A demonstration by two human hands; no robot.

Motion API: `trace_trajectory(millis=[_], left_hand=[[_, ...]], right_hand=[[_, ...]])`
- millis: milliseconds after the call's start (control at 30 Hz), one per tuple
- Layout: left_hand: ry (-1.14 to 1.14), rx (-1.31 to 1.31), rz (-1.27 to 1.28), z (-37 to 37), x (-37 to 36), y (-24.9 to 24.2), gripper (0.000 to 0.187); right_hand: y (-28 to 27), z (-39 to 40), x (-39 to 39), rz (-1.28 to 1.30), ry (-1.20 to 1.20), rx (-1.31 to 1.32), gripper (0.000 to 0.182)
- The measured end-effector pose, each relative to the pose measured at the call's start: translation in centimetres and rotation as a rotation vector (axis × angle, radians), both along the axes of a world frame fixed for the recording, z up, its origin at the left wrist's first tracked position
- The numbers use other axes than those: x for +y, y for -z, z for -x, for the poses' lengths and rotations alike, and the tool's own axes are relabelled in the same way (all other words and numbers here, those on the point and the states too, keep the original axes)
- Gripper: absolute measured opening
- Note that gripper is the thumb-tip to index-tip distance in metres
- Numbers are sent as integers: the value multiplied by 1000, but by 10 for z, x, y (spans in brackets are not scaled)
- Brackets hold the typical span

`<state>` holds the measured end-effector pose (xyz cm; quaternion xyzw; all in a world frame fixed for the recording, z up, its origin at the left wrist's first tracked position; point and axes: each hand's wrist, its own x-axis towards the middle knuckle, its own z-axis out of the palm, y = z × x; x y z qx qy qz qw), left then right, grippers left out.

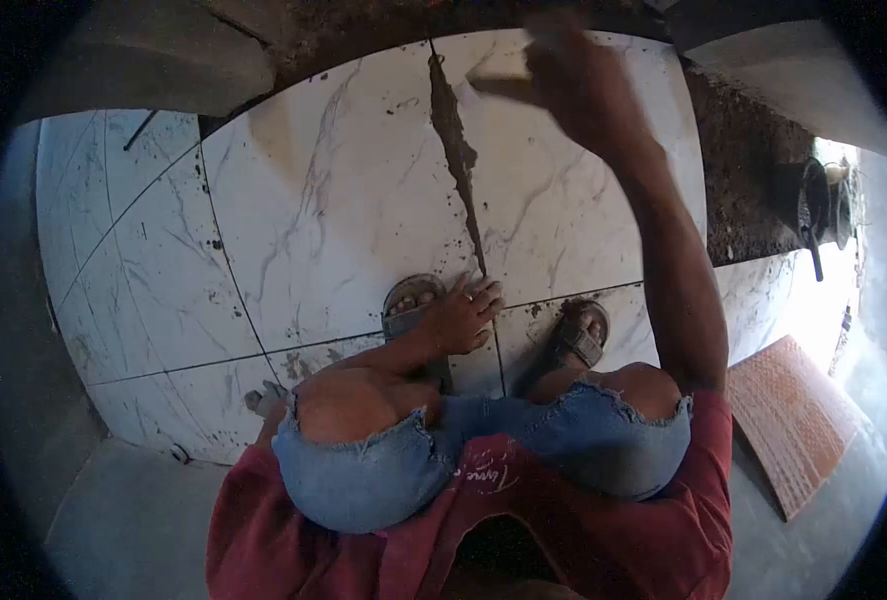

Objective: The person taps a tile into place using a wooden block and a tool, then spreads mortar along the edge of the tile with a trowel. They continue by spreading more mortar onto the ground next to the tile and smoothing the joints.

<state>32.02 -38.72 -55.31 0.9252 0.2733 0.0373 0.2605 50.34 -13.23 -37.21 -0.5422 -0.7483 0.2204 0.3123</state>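
My left hand [464, 318] rests with its fingers spread on the white marbled tiles, beside my sandalled foot and at the lower end of a dark gap [452, 130] between two large tiles. The gap is wide at the far end and narrows toward me. My right hand [584, 85] is raised over the far part of the right-hand tile [584, 210] and smeared by motion. Its fingers are closed around a tan, wood-like piece [506, 88] that sticks out to the left. The blur hides what kind of thing it is.
A spare tile [794, 420] lies with its ribbed back up at the right. Bare dark mortar or soil [744, 170] borders the tiles at the far right, near a dark round object with a handle [814, 200]. A thin dark rod [141, 130] lies at the far left.
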Motion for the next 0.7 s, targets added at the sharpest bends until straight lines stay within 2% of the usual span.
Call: trace_trajectory(millis=[33, 67, 100, 167, 200, 233, 300, 333, 433, 467, 500, 533, 567, 633, 700], left_hand=[[11, -3, -10, 0, -3, -2, 55], [35, 15, 25, 0, -3, -4, 56], [39, 23, 33, -1, 6, 0, 56], [16, 10, 33, -2, 10, 10, 57], [-8, -9, 41, 1, -4, 9, 57], [-12, -5, 55, 2, -9, 7, 57], [-1, 7, 54, 1, 1, -2, 58], [14, 3, 39, 1, -2, -1, 58], [0, 30, 83, -2, 5, 12, 58], [8, 19, 70, 0, 2, 8, 58], [21, 7, 43, 1, -1, 3, 58], [23, 8, 27, 1, 3, 5, 58], [11, 20, 27, 0, 2, 5, 57], [19, 28, 3, 0, 3, 5, 56], [16, 6, 78, -1, 3, 4, 55]], right_hand=[[20, -8, 10, -7, -68, -84, 29], [11, -8, 16, 21, -5, -279, 30], [2, -13, 19, -7, 5, -284, 30], [-16, -16, -4, -236, -61, 8, 29], [-53, 0, -20, 68, 128, 133, 26], [-50, 1, -23, 121, 167, 201, 26], [1, -9, 1, 75, -3, -330, 26], [26, -17, 11, -18, -34, -211, 38], [-18, -10, -16, -36, 46, -138, 37], [-38, -3, -29, -64, 70, -30, 37], [-40, -2, -31, -106, 9, 36, 35], [-7, -4, -18, -52, 8, -100, 34], [0, 3, -9, 4, 14, -238, 33], [-1, -9, -9, 30, 61, -164, 31], [-26, -6, -22, -4, 76, -146, 31]])
